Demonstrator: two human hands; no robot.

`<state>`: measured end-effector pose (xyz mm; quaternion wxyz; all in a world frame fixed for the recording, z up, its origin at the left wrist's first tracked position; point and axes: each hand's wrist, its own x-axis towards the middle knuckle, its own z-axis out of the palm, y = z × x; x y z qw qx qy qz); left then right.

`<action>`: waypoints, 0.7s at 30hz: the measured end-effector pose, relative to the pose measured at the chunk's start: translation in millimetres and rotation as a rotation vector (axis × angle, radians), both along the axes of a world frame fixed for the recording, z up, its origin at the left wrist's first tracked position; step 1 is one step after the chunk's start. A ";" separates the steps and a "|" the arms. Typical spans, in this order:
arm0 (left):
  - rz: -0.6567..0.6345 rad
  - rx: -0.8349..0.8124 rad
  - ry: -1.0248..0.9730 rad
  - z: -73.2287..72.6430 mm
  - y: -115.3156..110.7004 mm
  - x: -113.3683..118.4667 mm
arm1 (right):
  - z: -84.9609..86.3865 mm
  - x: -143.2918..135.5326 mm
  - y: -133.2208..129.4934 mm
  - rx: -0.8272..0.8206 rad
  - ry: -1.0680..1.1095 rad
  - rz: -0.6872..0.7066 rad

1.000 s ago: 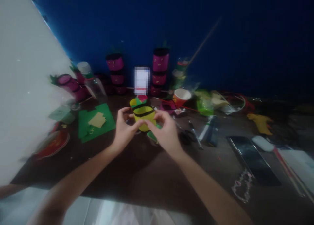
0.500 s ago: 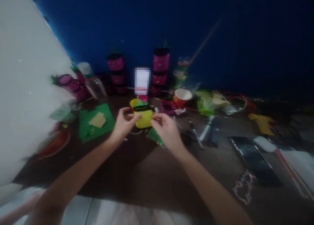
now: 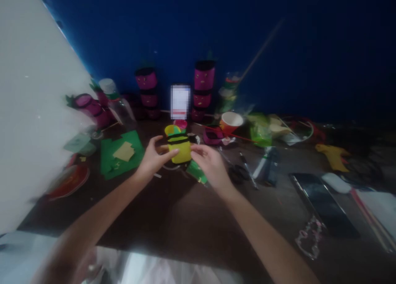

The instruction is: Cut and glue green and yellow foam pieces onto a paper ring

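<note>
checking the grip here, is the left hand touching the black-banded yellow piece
Touching: in the head view, the left hand has its thumb laid against the front of the black-banded yellow piece.

On the dark worktop (image 3: 185, 226), a black smartphone (image 3: 323, 205) lies at the right, with a beaded bracelet (image 3: 303, 235) just beside its left edge. Beyond them rests a yellow glue gun (image 3: 334, 156). At the far left lies a red dish (image 3: 71, 183); farther back is a white-capped plastic bottle (image 3: 122, 110).
</note>
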<state>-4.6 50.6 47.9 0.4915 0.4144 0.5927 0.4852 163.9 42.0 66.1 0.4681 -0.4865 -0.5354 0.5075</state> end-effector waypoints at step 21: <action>0.205 0.463 0.566 -51.6 77.3 -97.7 | -26.4 55.7 1.2 0.046 -0.163 -0.092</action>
